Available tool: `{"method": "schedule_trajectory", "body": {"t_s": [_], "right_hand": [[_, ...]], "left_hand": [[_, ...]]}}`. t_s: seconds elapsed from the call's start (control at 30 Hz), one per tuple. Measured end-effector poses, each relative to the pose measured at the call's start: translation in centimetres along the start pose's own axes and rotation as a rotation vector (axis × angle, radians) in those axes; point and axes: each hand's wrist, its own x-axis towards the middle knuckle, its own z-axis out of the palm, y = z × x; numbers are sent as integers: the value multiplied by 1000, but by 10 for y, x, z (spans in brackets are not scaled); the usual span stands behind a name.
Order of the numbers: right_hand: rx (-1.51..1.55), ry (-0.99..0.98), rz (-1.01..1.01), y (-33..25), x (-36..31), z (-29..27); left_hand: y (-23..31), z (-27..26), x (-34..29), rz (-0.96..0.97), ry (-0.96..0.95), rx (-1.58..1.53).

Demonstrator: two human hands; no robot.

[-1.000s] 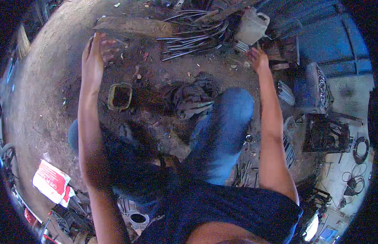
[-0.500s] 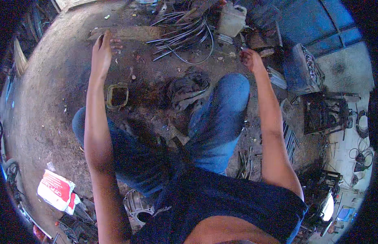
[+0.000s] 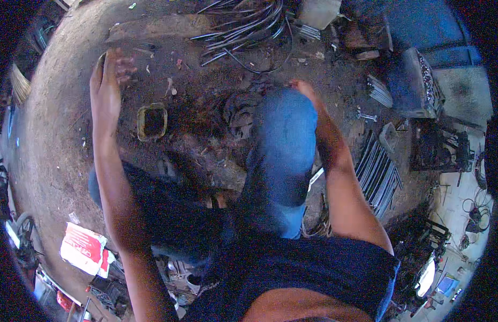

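My left arm reaches forward, and my left hand [image 3: 108, 80] is above the dirt floor with its fingers apart and somewhat blurred. I make out nothing held in it. To the right of that hand and nearer me sits a shallow square container [image 3: 139, 123] with a dark inside. My right hand [image 3: 307, 90] is at the far side of my raised right knee [image 3: 286, 115], which hides most of its fingers. A crumpled dark cloth [image 3: 239, 114] lies on the floor just left of the knee.
Black tubes or cables [image 3: 254, 35] lie in a bundle ahead, beside a pale jerrycan [image 3: 318, 12]. On the right are a wrench [image 3: 367, 116], metal rods [image 3: 378, 174], and a blue box [image 3: 412, 86]. A red-and-white bag [image 3: 83, 249] lies at lower left.
My left hand has moved left and slightly nearer. The right hand has come left and nearer, to behind my knee. The view has shifted, and the knee stands more upright.
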Motion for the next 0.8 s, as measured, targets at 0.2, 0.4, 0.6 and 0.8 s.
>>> {"method": "schedule_trajectory", "body": {"t_s": [0.2,0.4,0.6,0.8], "right_hand": [[74,63,123,100,56,15],[-84,341,92,103,118,38],[-208,403,138,135,153,65],[275,418,-275,103,97,120]], "left_hand": [[-19,-8,9,41,-22,298],[-23,-2,13,74,-128,681],[-37,-8,15,47,-205,795],[-27,-9,17,-74,-211,856]]}}
